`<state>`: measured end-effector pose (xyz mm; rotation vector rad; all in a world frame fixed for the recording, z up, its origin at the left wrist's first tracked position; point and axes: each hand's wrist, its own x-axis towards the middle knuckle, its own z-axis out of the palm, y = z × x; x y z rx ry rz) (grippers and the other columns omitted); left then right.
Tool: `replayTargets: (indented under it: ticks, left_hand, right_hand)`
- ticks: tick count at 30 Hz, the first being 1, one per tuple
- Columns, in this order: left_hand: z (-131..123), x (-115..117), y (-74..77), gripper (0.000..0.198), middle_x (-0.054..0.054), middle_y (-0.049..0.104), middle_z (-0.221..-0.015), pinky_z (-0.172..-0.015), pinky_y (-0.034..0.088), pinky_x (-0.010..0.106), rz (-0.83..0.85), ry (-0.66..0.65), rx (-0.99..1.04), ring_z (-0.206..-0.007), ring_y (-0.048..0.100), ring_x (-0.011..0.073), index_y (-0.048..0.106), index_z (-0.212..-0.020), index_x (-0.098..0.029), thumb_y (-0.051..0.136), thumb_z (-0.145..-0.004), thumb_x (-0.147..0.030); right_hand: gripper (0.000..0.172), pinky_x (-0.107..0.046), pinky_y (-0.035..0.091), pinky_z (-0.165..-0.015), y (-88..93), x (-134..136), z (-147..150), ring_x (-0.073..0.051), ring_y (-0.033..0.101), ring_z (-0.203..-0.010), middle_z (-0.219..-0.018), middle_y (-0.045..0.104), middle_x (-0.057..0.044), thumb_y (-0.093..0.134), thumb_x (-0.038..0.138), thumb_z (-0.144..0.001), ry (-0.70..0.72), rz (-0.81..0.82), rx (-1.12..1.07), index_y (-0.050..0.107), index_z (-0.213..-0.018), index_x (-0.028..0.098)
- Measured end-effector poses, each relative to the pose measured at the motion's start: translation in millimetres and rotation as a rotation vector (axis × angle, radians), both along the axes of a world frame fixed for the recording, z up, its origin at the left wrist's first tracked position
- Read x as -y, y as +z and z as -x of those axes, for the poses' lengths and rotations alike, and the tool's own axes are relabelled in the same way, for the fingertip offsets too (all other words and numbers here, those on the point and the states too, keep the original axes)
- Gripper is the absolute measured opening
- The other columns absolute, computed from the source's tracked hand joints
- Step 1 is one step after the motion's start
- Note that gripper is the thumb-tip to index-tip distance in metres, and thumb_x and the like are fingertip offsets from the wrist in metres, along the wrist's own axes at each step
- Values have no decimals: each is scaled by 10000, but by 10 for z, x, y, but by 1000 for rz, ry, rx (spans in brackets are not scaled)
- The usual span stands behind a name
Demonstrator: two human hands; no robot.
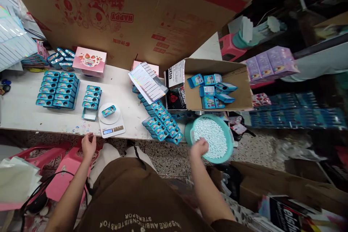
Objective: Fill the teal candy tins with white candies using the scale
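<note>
right grip (199, 148): cupped on white pellets (210, 138) | left grip (88, 144): open, by table edge (54, 127)

**Brown short-sleeved shirt (130, 195), pale trousers (104, 161)**
White capitals across the chest, "INSPIRE AMBITIONS"; left hand (88, 145) and right hand (199, 148) bare.

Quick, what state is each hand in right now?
Left hand: open, empty.
Right hand: curled over white pellets in a teal basin; cannot tell if gripping any.

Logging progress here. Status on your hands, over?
Right hand over teal basin of white pellets. Left hand empty at table edge, beside digital scale. Nothing blocking.
</note>
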<state>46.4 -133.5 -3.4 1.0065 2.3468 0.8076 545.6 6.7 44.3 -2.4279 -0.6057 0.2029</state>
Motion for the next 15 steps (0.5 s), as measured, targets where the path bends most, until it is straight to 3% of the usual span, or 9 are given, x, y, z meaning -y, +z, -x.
replayTargets:
  ticks: [3, 7, 11, 15]
  left_hand:
    - [-237, 30, 138, 274, 75, 651, -919, -873, 434, 400, -9, 23, -44, -907, 582, 234, 569, -935, -200, 509, -778, -416]
    - [-602, 68, 355, 268, 74, 650, -931, -875, 435, 402, 3, 36, -109, -913, 580, 233, 578, -930, -195, 506, -779, -404]
    - [-899, 133, 543, 266, 72, 649, -932, -876, 434, 400, 21, 45, -160, -916, 578, 230, 584, -930, -195, 502, -778, -397]
    - [-1107, 211, 688, 264, 70, 650, -934, -875, 431, 399, 24, 66, -201, -916, 576, 231, 586, -928, -199, 505, -774, -399]
  right_hand:
    - [308, -344, 429, -565, -103, 270, -734, -262, 586, -688, -801, 666, -176, 456, 311, -721, -88, 249, 88, 667, -816, 108]
    - [363, -374, 451, -647, -302, 372, -1352, -310, 606, -789, -857, 680, -191, 496, 298, -720, 34, 438, 58, 691, -941, 87]
    - [435, -383, 437, -766, -412, 249, -1625, -332, 592, -920, -968, 672, -221, 507, 307, -744, 298, 573, 38, 673, -1044, 39]
    - [428, -357, 427, -735, -388, 105, -1719, -309, 603, -873, -954, 679, -218, 491, 288, -753, 448, 568, 58, 680, -1029, 21]
